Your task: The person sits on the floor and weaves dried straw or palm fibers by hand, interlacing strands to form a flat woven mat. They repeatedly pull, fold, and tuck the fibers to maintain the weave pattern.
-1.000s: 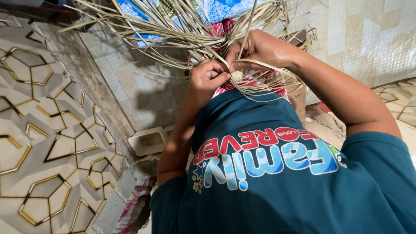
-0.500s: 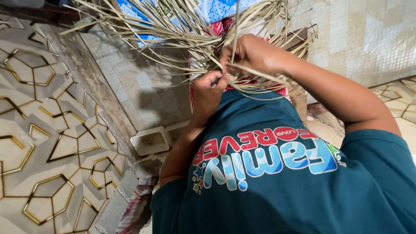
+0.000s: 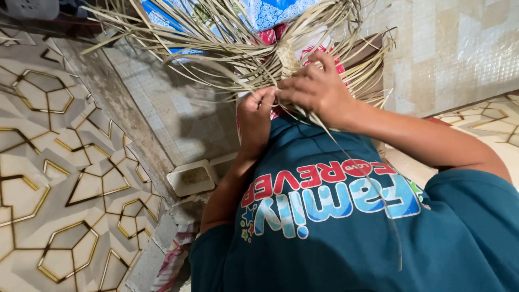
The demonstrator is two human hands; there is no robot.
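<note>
Above the teal shirt [image 3: 346, 238] with its band of red, blue and white lettering, the left hand [image 3: 255, 116] and right hand [image 3: 313, 89] meet, fingers pinching dried palm-leaf strips [image 3: 238, 48] that fan outward over a blue patterned cloth [image 3: 270, 11].

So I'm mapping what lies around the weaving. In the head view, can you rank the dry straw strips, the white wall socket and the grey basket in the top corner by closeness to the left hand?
1. Dry straw strips: touching the left hand, just above it.
2. White wall socket: below and to the left, on the wall.
3. Grey basket: far upper left corner.
</note>
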